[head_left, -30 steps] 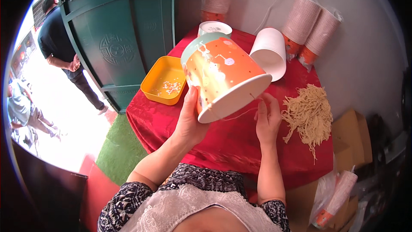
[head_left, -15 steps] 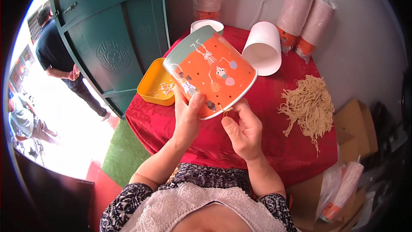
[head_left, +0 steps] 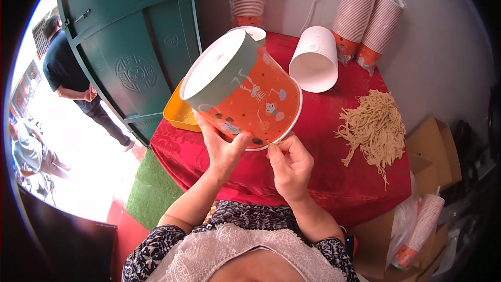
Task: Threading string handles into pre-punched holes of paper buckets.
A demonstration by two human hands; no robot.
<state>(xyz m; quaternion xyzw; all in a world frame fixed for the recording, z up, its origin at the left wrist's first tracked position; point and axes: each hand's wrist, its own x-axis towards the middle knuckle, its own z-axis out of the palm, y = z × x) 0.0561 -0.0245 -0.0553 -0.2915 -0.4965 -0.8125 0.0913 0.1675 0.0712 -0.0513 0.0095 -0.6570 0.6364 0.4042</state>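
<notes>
An orange and grey-green paper bucket (head_left: 255,99) printed with skeletons is tilted above the table, its white base turned up to the left and its white rim down to the right. My left hand (head_left: 224,149) grips it by the lower left side, thumb on the printed wall and the other fingers partly hidden. At the bucket's rim my right hand (head_left: 291,164) pinches thumb against forefinger on a tan string by the small hole; only a scrap of string shows. A heap of tan strings (head_left: 373,130) lies to the right on the red cloth (head_left: 334,172).
A white paper bucket (head_left: 314,60) lies on its side behind, with another white tub (head_left: 255,32) farther back. The yellow tray (head_left: 180,117) stands left. Bagged bucket stacks (head_left: 355,18) line the wall. A green door (head_left: 133,47), a cardboard box (head_left: 436,149) and a person (head_left: 70,68) flank the table.
The bucket has tipped so that its white base now shows, and it has shifted slightly left. My right thumb and forefinger have closed together at the rim.
</notes>
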